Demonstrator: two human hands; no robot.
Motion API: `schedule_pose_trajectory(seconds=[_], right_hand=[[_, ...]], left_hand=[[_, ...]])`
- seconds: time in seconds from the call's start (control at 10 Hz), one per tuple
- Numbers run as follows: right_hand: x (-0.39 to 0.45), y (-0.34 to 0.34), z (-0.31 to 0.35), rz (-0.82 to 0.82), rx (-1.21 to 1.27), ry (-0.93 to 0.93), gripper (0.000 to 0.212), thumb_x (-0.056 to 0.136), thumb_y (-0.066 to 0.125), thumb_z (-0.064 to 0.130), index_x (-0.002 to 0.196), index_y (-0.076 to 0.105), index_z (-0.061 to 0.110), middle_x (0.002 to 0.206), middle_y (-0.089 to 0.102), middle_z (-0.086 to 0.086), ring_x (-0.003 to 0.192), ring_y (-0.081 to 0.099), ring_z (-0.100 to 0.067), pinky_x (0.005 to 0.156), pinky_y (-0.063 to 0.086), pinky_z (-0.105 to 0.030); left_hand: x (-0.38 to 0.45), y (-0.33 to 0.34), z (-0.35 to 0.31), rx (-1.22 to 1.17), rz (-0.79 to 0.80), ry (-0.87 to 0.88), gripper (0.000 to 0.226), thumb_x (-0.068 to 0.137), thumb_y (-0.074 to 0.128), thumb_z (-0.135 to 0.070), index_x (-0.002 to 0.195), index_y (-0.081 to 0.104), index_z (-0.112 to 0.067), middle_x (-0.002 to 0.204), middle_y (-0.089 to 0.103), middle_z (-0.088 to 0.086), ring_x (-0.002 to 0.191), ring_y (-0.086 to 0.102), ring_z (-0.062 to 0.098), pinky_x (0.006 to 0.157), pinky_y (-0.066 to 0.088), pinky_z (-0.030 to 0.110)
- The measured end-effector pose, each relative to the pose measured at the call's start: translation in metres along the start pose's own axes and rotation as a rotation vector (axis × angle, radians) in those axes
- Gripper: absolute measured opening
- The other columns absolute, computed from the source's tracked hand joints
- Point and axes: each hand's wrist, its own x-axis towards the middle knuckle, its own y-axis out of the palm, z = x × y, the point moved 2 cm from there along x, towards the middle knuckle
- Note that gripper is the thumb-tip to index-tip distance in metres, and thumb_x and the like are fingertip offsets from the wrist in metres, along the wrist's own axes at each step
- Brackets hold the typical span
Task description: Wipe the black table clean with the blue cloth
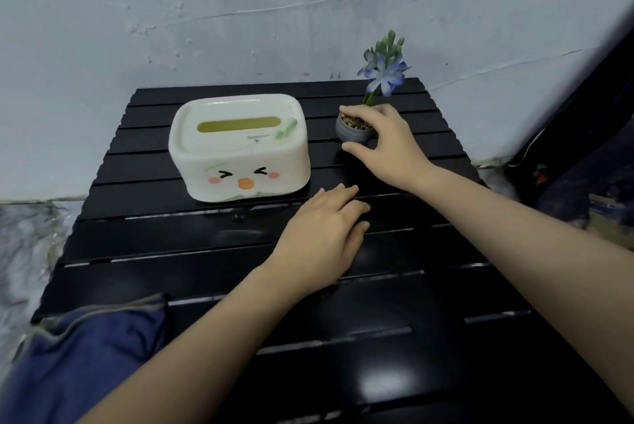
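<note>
The black slatted table [178, 245] fills the middle of the view. The blue cloth [79, 348] lies crumpled at the table's near left corner, with neither hand on it. My left hand [322, 235] rests flat on the table in the middle, fingers together, holding nothing. My right hand [387, 142] is at the back right, its fingers and thumb wrapped around a small grey flower pot [353, 130] that stands on the table.
A white tissue box [236, 149] with a cartoon face stands at the back, left of the pot. A blue flower [384, 70] rises from the pot. A grey wall is right behind the table. Dark objects stand at the right edge.
</note>
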Motion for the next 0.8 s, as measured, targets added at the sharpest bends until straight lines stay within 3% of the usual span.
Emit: schedule_pose_trajectory(seconds=[0.2,0.3,0.6,0.8], right_hand=[[-0.043,0.009,0.013,0.116,-0.047,-0.027,0.055,0.089,0.072,0.022,0.140,0.053,0.033,0.126,0.046,-0.002,0.117,0.046,-0.012,0.103,0.033,-0.019],[-0.047,0.014,0.016,0.101,-0.055,-0.016,0.056,0.090,0.071,0.022,0.141,0.051,0.033,0.130,0.044,-0.003,0.121,0.046,-0.015,0.104,0.033,-0.020],[-0.055,0.015,0.023,0.089,-0.041,0.012,0.063,0.090,0.071,0.021,0.143,0.046,0.042,0.152,0.029,-0.007,0.139,0.034,-0.026,0.117,0.033,-0.040],[-0.086,0.005,0.037,-0.079,-0.047,0.008,0.057,0.092,0.069,0.020,0.140,0.050,0.042,0.159,0.024,-0.005,0.137,0.039,-0.025,0.112,0.040,-0.045]], left_hand=[[-0.033,-0.010,-0.003,0.036,-0.013,-0.042,0.033,0.098,0.054,-0.027,0.128,0.063,-0.017,0.142,0.055,0.003,0.131,0.050,0.023,0.108,0.041,0.039],[-0.043,-0.011,-0.003,0.039,-0.029,-0.056,0.033,0.098,0.055,-0.026,0.129,0.063,-0.018,0.143,0.055,0.004,0.133,0.049,0.024,0.109,0.040,0.039],[-0.046,-0.012,-0.005,0.051,-0.039,-0.054,0.034,0.098,0.054,-0.027,0.130,0.062,-0.019,0.143,0.055,0.003,0.132,0.049,0.023,0.108,0.041,0.036],[-0.049,-0.017,-0.007,0.030,-0.041,-0.060,0.033,0.099,0.052,-0.030,0.129,0.062,-0.021,0.141,0.054,-0.001,0.126,0.051,0.020,0.104,0.043,0.038]])
